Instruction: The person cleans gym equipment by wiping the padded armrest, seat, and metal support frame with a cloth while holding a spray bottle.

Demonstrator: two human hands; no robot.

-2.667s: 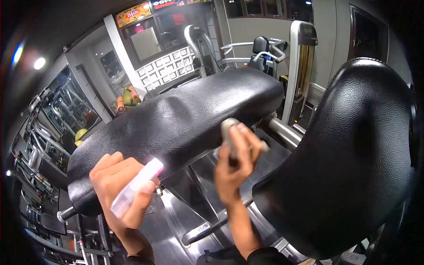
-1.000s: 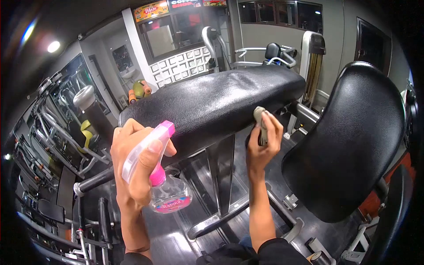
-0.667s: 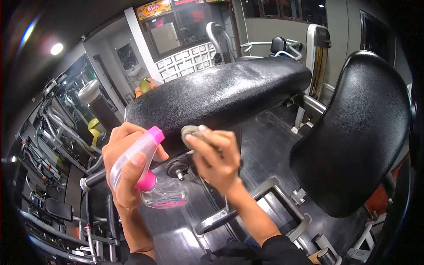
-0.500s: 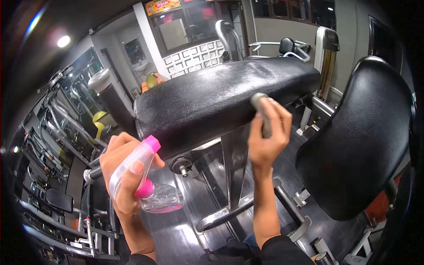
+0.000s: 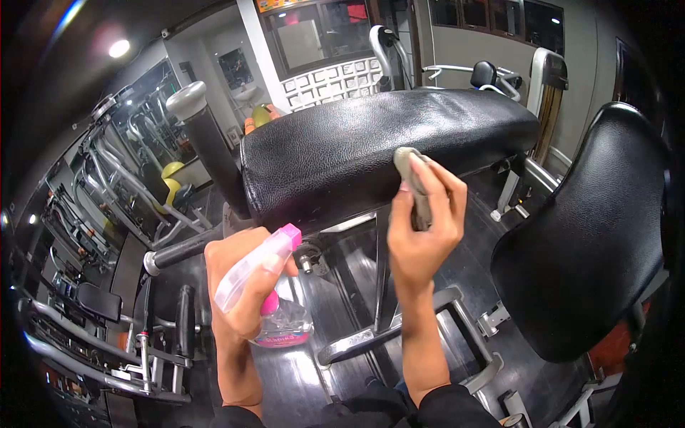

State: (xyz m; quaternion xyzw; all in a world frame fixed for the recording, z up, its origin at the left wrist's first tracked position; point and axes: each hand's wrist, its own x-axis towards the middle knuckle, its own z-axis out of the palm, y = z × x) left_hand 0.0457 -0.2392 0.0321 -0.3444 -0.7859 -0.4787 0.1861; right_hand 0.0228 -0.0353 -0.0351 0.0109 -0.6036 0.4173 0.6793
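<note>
On the black pad [image 5: 357,153], the right hand [image 5: 422,228] presses what looks like a cloth [image 5: 412,182].

— What can't you make out here?

— The cloth [image 5: 412,187] mostly: the right hand [image 5: 422,225] is wrapped round it, so only a grey edge shows against the black pad [image 5: 371,150]. The label on the spray bottle [image 5: 275,299] is too small and blurred to read, and the left hand [image 5: 246,292] covers its neck.

— And the edges?

— Both forearms run out at the bottom. The backrest [image 5: 592,250] fades into the dark right rim, and the sign [image 5: 282,3] at the top is cut off.
</note>
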